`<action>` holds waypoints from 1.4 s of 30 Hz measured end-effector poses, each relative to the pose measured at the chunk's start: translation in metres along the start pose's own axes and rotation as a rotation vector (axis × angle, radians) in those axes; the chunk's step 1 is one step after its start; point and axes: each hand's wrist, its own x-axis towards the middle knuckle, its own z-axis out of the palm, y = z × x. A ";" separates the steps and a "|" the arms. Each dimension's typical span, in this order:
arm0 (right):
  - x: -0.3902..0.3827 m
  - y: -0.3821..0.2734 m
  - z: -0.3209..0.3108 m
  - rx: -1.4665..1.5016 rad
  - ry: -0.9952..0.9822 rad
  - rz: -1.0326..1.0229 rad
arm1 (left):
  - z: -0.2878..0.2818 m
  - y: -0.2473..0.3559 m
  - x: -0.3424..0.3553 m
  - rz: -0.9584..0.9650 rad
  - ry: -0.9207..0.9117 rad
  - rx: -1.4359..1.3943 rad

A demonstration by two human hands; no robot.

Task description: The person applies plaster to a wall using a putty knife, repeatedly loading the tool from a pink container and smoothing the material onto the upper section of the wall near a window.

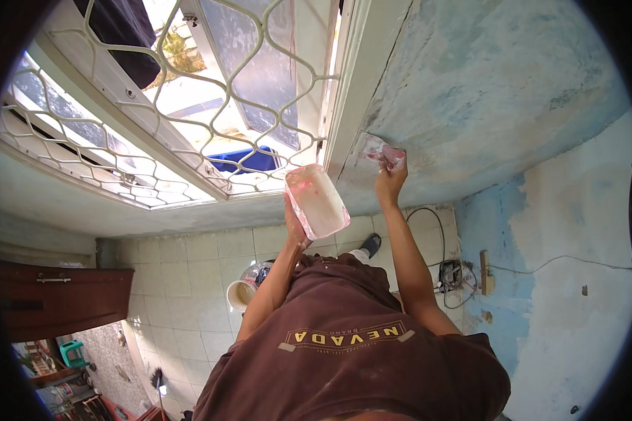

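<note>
My left hand [294,222] is closed on the side of a rectangular plastic tub [333,229] with pinkish edges. Whitish paste smears its inside, and the tub is tilted with its opening facing up toward me. My right hand [393,175] grips a paste-smeared putty knife [373,146], its flat blade at the wall [463,126] just right of the window frame. Whether the blade presses on the surface cannot be made out. Patchy grey-white and pale blue covers that wall.
A window with a curved metal grille [226,84] stands at the left, a blue bin [246,160] beyond it. On the tiled floor are a bucket [241,295] and a power strip with cables [451,274]. A brown door [63,298] is at the far left.
</note>
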 end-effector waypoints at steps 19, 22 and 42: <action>-0.062 -0.003 0.017 -0.078 0.056 -0.110 | 0.001 -0.005 0.004 -0.053 -0.020 0.011; -0.055 -0.010 0.021 -0.107 0.110 -0.102 | -0.001 -0.005 0.005 -0.042 -0.007 0.023; -0.042 -0.024 0.020 -0.061 0.174 -0.035 | -0.002 -0.009 0.011 -0.064 0.011 0.018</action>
